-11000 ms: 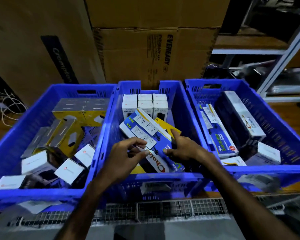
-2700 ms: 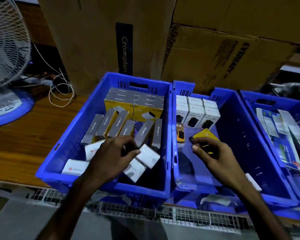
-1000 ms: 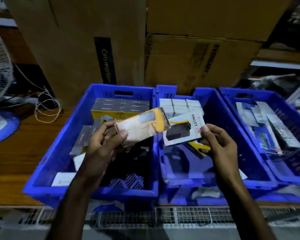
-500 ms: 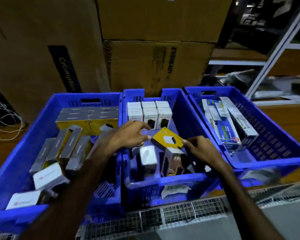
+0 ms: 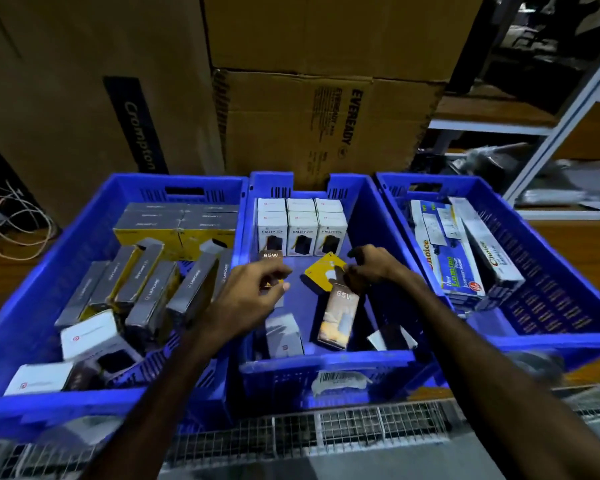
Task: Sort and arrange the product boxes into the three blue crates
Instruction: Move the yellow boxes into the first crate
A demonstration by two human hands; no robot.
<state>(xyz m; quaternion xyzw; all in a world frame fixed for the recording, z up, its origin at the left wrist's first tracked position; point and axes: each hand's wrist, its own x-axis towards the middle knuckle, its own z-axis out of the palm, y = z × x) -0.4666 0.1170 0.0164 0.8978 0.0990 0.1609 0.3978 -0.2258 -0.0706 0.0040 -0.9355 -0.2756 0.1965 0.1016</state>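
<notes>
While three blue crates stand side by side on the table [image 5: 11,268], a person works both hands inside the middle crate [image 5: 326,363], apparently mid-way through grouping its loose product boxes.

The left crate [image 5: 49,400] holds grey-and-yellow boxes and white ones, the right crate [image 5: 551,327] long extension-socket packs, and the middle one a neat back row of white Halley boxes [image 5: 302,230]. The right hand [image 5: 373,268], fingers curled, pinches the top of a 65W box [image 5: 338,315] that leans beside a yellow box [image 5: 324,271]. The left hand [image 5: 253,292], loosely curled, has its fingertips at a small item below another 65W box [image 5: 270,255]; whether it grips is unclear. Next, judging by the row, the strays want standing upright and aligning.
</notes>
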